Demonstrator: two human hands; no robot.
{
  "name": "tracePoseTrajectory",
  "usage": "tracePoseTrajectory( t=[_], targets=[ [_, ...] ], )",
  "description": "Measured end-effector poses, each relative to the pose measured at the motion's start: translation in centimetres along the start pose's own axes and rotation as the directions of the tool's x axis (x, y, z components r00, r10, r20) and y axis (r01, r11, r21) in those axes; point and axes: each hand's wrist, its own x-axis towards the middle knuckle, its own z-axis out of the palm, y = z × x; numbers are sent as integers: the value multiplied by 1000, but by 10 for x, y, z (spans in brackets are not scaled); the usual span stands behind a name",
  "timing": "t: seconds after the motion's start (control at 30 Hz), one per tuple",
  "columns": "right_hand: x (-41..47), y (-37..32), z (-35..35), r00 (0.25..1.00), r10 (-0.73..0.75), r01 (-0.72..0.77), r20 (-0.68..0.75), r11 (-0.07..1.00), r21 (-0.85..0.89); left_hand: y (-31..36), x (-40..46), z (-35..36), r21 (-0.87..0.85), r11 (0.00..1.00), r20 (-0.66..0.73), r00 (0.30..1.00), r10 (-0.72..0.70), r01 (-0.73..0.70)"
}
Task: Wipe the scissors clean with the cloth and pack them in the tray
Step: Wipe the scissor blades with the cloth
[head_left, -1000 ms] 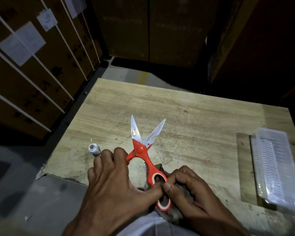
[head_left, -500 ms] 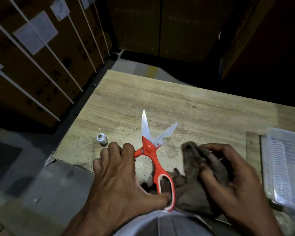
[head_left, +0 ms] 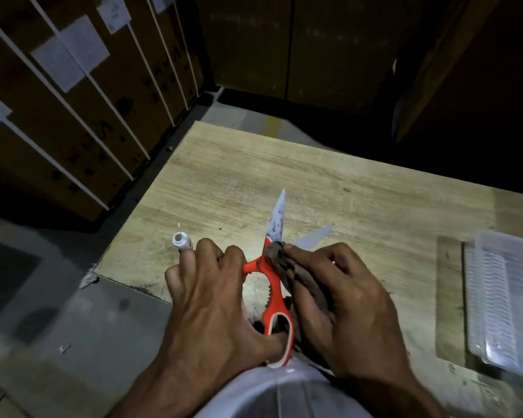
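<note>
Orange-handled scissors: steel-bladed scissors (head_left: 277, 285) held over the near edge of the table, blades spread apart and pointing away from the person; the left blade is spotted with dark marks.
Left hand: the left hand (head_left: 212, 300) grips the scissors, thumb through the near handle loop, fingers curled round the far handle.
Right hand: the right hand (head_left: 338, 303) clutches a dark brown crumpled cloth (head_left: 287, 267) and presses it against the pivot, at the root of the blades.
Obstruction: the cloth and right fingers cover the base of the right blade; the left fingers hide the far handle loop.
Tray: a clear ribbed plastic tray (head_left: 501, 300) lies at the right edge, well apart from the scissors, on a darker wooden patch.
Table: pale wood-grain table (head_left: 284, 176).
Surroundings: a small white spool-like object (head_left: 180, 240) stands just beside the left fingers; brown cartons (head_left: 73, 122) with white straps and paper labels stand at left.
</note>
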Motion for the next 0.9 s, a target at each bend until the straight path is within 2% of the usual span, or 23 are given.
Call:
tracePoseTrajectory(
  t=[0.13, 0.27, 0.37, 0.57, 0.7, 0.77, 0.83, 0.9],
  targets=[
    [6, 4, 4, 997, -53, 60, 52, 986, -157, -4, 0, 1, -15, 999, 29, 999, -29, 30],
    [14, 7, 6, 992, -124, 127, 28, 954, -271, -4, 2, -3, -9, 997, 105, 992, -72, 73],
    [21, 14, 4, 995, -101, 95, -1, 941, -326, -5, 2, -6, 15, 994, 153, 982, -107, 106],
    [32, 36, 0, 995, -90, 70, -34, 918, -391, -10, -2, 1, 29, 996, 127, 989, -82, 79],
    [40, 50, -4, 998, -65, 68, 22, 906, -418, -11, -3, 4, 30, 999, 97, 994, -48, 45],
    [44, 59, -9, 1000, -2, 12, 25, 904, -428, -10, -2, 4, 30, 998, 100, 994, -50, 47],
    [46, 69, -18, 994, 96, -111, -60, 925, -364, -10, -2, 2, 47, 997, 128, 989, -67, 61],
    [45, 70, -32, 976, 155, -185, -155, 961, -203, -9, -2, 0, 70, 993, 175, 979, -102, 91]
  ],
)
